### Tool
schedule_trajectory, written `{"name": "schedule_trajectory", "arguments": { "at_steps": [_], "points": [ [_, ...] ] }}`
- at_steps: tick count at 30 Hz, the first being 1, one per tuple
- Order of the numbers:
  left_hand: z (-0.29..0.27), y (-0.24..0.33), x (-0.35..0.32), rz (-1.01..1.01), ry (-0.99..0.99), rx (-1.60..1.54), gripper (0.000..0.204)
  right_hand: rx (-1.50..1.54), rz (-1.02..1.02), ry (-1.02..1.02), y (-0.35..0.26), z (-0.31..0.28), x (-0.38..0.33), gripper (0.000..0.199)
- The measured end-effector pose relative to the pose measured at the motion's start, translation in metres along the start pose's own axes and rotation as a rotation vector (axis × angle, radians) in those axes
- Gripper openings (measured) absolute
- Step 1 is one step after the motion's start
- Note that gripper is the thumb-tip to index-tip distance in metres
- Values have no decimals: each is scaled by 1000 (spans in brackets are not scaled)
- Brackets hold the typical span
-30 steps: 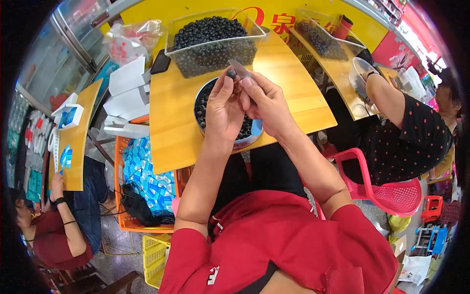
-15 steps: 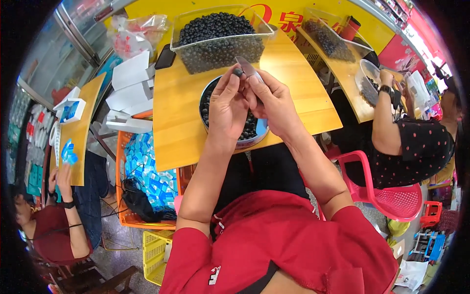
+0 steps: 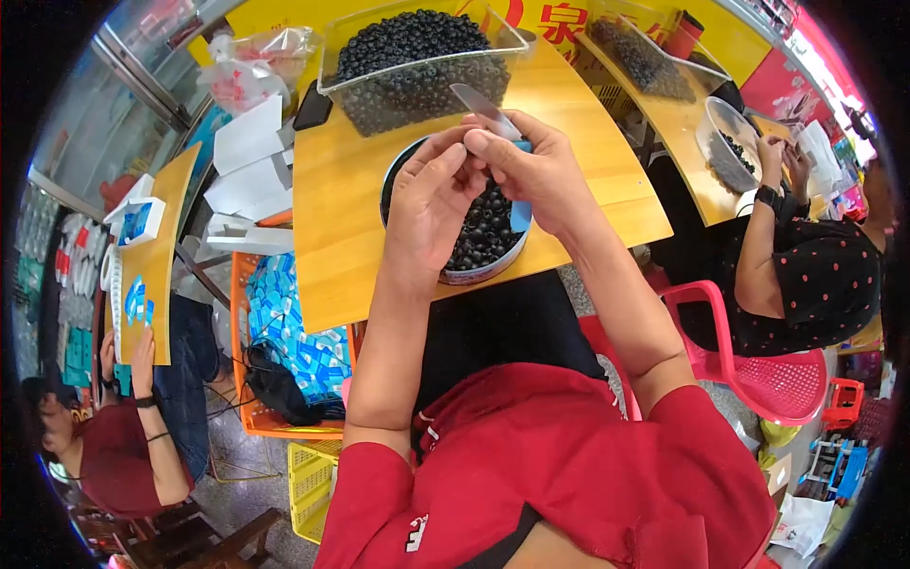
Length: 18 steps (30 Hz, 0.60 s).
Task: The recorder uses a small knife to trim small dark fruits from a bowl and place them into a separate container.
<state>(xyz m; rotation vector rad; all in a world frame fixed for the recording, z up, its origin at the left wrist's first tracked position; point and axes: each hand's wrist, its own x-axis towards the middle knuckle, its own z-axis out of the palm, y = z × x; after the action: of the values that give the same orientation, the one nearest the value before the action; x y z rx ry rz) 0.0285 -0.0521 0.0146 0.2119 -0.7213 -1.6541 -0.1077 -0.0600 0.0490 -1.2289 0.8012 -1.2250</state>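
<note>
Above a round tub (image 3: pixel 489 276) of small round black pieces (image 3: pixel 482 230), berry- or bead-like, my two hands meet at the fingertips. My right hand (image 3: pixel 545 175) is closed on a small knife (image 3: pixel 485 107), its blade pointing up and to the left and a bit of blue handle showing. Thumb and fingers of my left hand (image 3: pixel 427 194) are pinched together against the right fingers; what they hold is hidden. A flat blue piece (image 3: pixel 520 216) shows at the tub's right rim, below my right hand; I cannot tell whether it belongs to the knife.
Behind the tub stands a large clear bin (image 3: pixel 519 46) of the same black pieces on the wooden table (image 3: pixel 346 218). A phone (image 3: pixel 314 106) lies left of it. An orange crate (image 3: pixel 248 414) of blue packets stands at left. Other people sit at both sides; a pink chair (image 3: pixel 777 394) is at right.
A black piece that showed in my left fingertips is now out of sight. My right hand and the knife have shifted slightly, and the view has moved a little.
</note>
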Motion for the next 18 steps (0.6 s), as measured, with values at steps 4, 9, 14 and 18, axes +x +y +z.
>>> {"name": "schedule_trajectory", "arguments": {
  "at_steps": [4, 9, 14, 18],
  "points": [
    [-5, 0, 2, -14, 25, -24, 20, 154, 166, -74, 1, -8, 1, 29],
    [-9, 2, 2, -79, -54, -62, 18, 188, 163, -72, 2, -7, 2, 24],
    [-3, 3, 2, -45, 75, 79, 17, 189, 129, -13, 9, -1, 4, 17],
    [-4, -1, 3, -36, 147, 107, 17, 151, 115, 105, 14, 3, 6, 20]
  ]
}}
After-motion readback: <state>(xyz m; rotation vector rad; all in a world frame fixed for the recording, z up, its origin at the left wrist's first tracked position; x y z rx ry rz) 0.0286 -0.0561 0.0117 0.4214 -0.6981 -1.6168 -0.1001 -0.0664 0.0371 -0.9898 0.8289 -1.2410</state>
